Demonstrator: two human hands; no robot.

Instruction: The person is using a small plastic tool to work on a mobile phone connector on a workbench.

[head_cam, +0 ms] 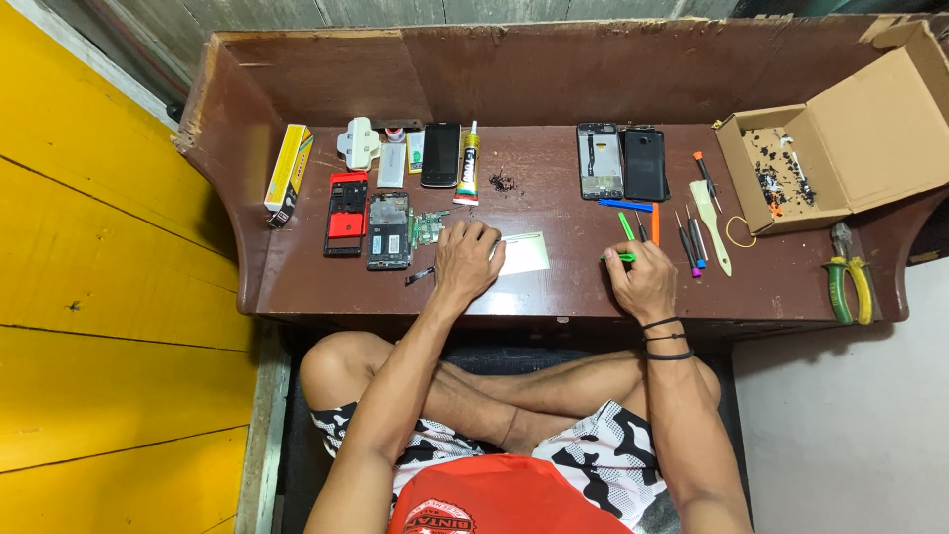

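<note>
A: What lies at the left of the table?

B: A yellow box at nine o'clock, then a red phone frame and an opened phone with a green circuit board just beside it.

A: And the hands?

B: The left hand rests knuckles-up, fingers bent onto the table, touching a pale card at its three o'clock; I cannot tell whether it grips anything. The right hand is closed around a green tool.

A: Further right?

B: Small screwdrivers, a cardboard box of tiny parts at two o'clock, and pliers at three o'clock.
</note>
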